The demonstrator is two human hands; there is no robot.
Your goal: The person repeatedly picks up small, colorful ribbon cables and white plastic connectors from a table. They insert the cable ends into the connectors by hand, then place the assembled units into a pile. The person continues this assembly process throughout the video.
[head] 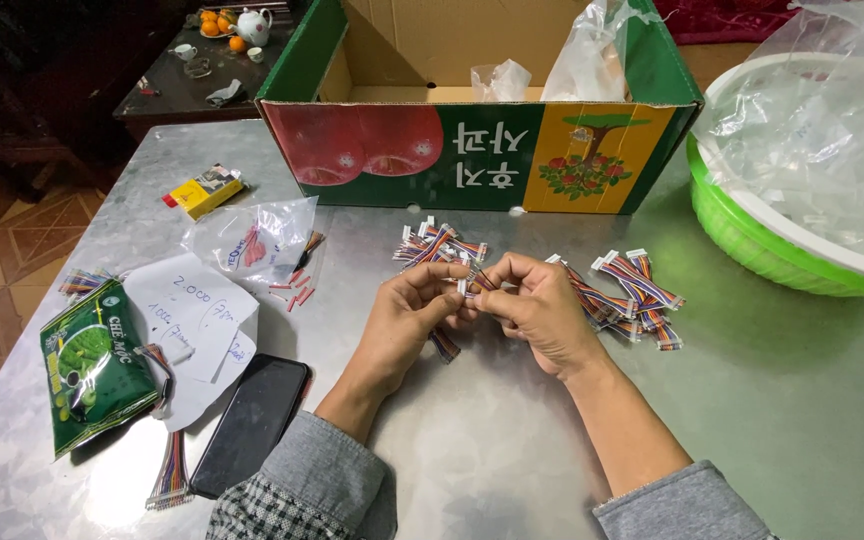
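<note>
Table (752,400): metal; far side, we see a green-and-red carton (472,150).
Left: green packet (92,365).
Hands: our left hand (407,320) and right hand (542,310) pinch one cable (467,282).

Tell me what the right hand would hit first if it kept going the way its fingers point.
The right hand points left toward the left hand, already meeting it at the cable both pinch. Going on, it would likely press into the left fingers first; depth is unclear.
</note>
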